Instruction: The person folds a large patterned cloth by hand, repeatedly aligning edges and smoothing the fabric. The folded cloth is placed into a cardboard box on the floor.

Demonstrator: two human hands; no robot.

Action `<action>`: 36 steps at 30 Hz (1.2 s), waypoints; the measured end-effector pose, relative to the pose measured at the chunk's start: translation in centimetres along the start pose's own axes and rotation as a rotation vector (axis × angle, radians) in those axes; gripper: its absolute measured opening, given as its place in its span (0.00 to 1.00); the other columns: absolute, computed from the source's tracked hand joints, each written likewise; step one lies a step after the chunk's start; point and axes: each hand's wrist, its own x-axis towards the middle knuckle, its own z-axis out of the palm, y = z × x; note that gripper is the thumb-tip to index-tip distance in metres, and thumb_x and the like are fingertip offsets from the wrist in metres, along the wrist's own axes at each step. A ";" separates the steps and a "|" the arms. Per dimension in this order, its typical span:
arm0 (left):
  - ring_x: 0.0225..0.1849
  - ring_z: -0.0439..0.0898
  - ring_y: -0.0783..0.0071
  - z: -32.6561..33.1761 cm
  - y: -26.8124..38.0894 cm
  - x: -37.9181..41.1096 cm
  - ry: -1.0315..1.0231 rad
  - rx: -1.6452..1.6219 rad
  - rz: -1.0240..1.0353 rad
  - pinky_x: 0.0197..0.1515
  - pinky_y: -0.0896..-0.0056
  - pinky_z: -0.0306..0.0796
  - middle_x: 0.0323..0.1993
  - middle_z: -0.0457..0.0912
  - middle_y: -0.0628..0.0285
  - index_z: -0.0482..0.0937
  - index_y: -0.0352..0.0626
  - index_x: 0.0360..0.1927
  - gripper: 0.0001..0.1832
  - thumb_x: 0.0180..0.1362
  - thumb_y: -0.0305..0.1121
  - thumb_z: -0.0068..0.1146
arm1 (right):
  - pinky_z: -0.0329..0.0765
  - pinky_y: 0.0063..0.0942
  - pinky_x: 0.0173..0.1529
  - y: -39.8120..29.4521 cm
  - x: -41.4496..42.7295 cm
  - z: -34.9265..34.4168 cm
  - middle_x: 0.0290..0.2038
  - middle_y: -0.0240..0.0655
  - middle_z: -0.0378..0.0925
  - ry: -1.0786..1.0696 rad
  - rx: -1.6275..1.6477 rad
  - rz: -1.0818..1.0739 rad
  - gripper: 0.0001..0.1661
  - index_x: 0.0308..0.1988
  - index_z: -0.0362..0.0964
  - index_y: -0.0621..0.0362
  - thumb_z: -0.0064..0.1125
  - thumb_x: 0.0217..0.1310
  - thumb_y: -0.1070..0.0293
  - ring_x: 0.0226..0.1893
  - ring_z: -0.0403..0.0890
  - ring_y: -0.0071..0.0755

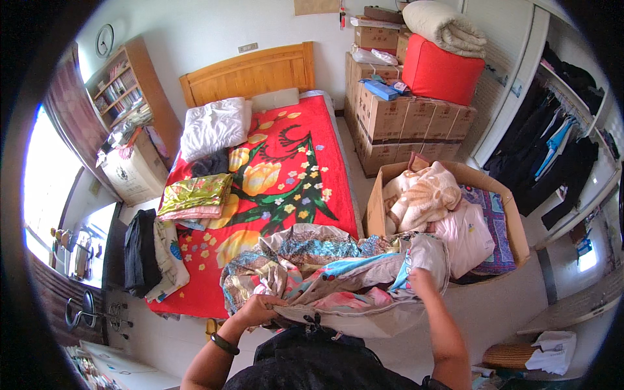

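A pale zippered storage bag (370,321) lies across the foot of the bed, right in front of me, its mouth gaping. Folded patterned bedding (312,251) in brown, blue and beige bulges from it, with pink and striped cloth inside. My left hand (261,309) grips the bag's near rim at the left. Zipper pulls hang at the middle of that rim. At the bag's right end, my right hand (423,282) is at the striped grey and blue cloth (403,273). Its fingers are curled but blurred, so whether they hold the cloth is unclear.
A red floral blanket (287,180) covers the bed, bearing a white folded quilt (214,127) and folded green cloth (195,197). Dark trousers (141,253) hang over its left edge. To the right stand an open carton (375,207) of blankets and clothes and stacked boxes (390,117).
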 end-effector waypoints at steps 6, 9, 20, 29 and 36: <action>0.37 0.79 0.80 -2.3 2.7 -2.6 0.066 -0.028 0.182 0.43 0.76 0.74 0.36 0.84 0.63 0.82 0.39 0.41 0.18 0.44 0.19 0.57 | 0.77 0.34 0.36 -10.1 4.3 11.4 0.26 0.42 0.81 -0.870 0.174 0.119 0.21 0.30 0.78 0.62 0.61 0.51 0.52 0.29 0.82 0.38; 0.37 0.79 0.80 -3.7 3.2 -4.6 0.089 -0.110 0.181 0.42 0.76 0.74 0.35 0.84 0.62 0.82 0.37 0.39 0.15 0.45 0.18 0.57 | 0.73 0.37 0.51 -12.2 4.0 15.4 0.43 0.54 0.78 -0.624 0.114 0.076 0.38 0.46 0.76 0.63 0.55 0.52 0.37 0.46 0.78 0.51; 0.33 0.78 0.84 -4.6 1.1 -8.3 0.266 -0.166 0.093 0.38 0.80 0.73 0.32 0.84 0.66 0.83 0.38 0.39 0.13 0.47 0.20 0.59 | 0.71 0.35 0.54 -17.2 1.7 16.8 0.46 0.38 0.77 -0.931 0.407 0.002 0.22 0.49 0.73 0.58 0.58 0.55 0.59 0.48 0.76 0.37; 0.38 0.79 0.79 -6.3 0.2 -6.9 0.317 -0.447 0.004 0.44 0.76 0.74 0.36 0.83 0.64 0.83 0.36 0.38 0.15 0.44 0.14 0.59 | 0.74 0.37 0.53 -15.2 3.2 -3.7 0.48 0.42 0.77 -0.906 1.523 -0.143 0.33 0.55 0.66 0.64 0.64 0.50 0.60 0.50 0.77 0.38; 0.36 0.79 0.78 -8.0 1.8 -7.2 0.331 -0.142 0.166 0.44 0.77 0.73 0.35 0.83 0.64 0.83 0.37 0.37 0.21 0.37 0.11 0.55 | 0.68 0.39 0.61 -13.7 -5.8 6.4 0.59 0.37 0.67 -1.379 1.209 0.792 0.43 0.62 0.59 0.54 0.45 0.59 0.34 0.57 0.71 0.36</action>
